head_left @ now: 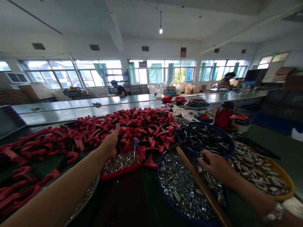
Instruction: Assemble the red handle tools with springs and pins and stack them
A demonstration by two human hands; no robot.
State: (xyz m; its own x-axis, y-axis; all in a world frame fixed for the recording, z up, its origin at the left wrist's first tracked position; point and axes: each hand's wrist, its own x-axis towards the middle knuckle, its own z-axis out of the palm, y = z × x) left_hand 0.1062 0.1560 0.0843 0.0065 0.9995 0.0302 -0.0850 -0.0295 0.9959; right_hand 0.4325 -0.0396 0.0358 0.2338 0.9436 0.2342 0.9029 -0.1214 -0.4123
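"Above the worktop [279, 142], what's happening?"

"The left hand [110, 142] is reaching into piled, stiff red-handled tools [142, 129], best held by the handles [72, 156]; the right hand [213, 165], well apart, is curling over nuts [184, 189]; grips unclear."

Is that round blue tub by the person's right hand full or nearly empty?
Full: metal nuts and washers are heaped up to the rim of the blue tub, and no bottom shows through them.

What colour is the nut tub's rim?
The nut tub's rim is blue, best seen in the head view.
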